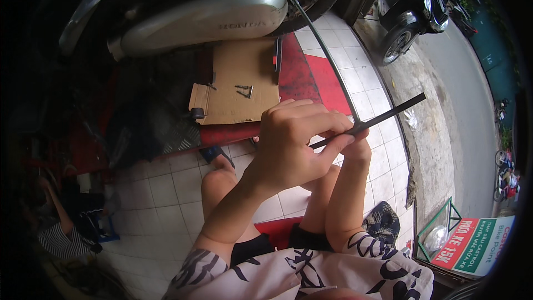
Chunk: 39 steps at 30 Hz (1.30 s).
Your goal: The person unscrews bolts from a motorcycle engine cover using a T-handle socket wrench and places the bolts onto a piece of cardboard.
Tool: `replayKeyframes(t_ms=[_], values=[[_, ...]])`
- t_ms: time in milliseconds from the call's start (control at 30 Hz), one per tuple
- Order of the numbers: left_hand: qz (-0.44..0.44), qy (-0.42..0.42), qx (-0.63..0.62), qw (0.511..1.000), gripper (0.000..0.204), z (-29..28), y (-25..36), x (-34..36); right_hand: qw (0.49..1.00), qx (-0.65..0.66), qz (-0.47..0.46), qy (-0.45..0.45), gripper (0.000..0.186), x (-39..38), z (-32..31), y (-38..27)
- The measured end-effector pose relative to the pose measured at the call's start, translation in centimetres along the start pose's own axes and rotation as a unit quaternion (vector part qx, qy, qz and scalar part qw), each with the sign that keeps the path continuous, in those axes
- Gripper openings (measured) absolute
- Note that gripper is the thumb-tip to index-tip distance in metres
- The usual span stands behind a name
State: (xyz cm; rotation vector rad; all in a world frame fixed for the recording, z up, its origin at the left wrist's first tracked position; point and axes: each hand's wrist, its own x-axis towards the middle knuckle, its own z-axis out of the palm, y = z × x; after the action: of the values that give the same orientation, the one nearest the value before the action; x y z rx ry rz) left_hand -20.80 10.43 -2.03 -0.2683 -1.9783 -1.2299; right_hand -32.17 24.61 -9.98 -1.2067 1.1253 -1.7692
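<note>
My left hand (294, 139) is closed on the dark bar handle (402, 105) of a long T-shaped wrench, thumb and fingers pinched near its middle. My right hand (357, 145) is closed at the handle's junction, partly hidden behind the left. The thin steel shaft (327, 53) runs up to the underside of a motorbike beside its silver exhaust muffler (200, 14) and rear tyre; where its tip sits is too small to tell. Below lies a cardboard sheet (239, 61) with a few bolts (244, 90) and a small dark cylinder (197, 113) at its edge.
A red, stained platform (330, 80) holds the cardboard. A person (58, 228) sits at lower left. A parked scooter (411, 11) stands upper right by the road, with distant bikes (505, 175). A sign board (483, 244) and dark bundle (383, 222) are lower right.
</note>
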Motion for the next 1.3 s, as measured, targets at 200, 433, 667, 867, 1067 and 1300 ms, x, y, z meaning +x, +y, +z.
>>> replayKeyframes(t_ms=[200, 433, 667, 867, 1067, 1300], values=[[0.007, -0.029, 0.039, 0.999, 0.028, -0.4, -1.1, -0.3, 0.999, -0.005, 0.035, 0.004, 0.082, -1.0, -0.7, 0.9], [-0.078, 0.126, -0.145, 0.978, 0.075, -0.7, 0.3, -0.1, 0.998, -0.035, 0.021, 0.044, 0.052, 0.6, 1.1, -3.1], [0.192, 0.078, 0.256, 0.944, 0.029, -2.7, 1.4, 0.1, 0.985, -0.118, -0.007, 0.128, 0.049, 0.0, 1.2, -4.3], [0.131, 0.069, 0.237, 0.96, 0.021, -2.4, 1.2, -0.1, 0.964, 0.044, -0.258, 0.035, 0.048, -0.6, -1.4, -3.6], [0.09, 0.019, 0.235, 0.968, 0.016, -1.8, 1.6, -0.2, 0.951, 0.041, -0.295, 0.084, 0.033, 0.3, -0.5, -3.1], [0.03, -0.078, 0.173, 0.981, 0.012, -0.2, 0.3, -0.9, 0.946, -0.084, -0.284, 0.13, 0.035, 1.7, 1.2, -2.6]])
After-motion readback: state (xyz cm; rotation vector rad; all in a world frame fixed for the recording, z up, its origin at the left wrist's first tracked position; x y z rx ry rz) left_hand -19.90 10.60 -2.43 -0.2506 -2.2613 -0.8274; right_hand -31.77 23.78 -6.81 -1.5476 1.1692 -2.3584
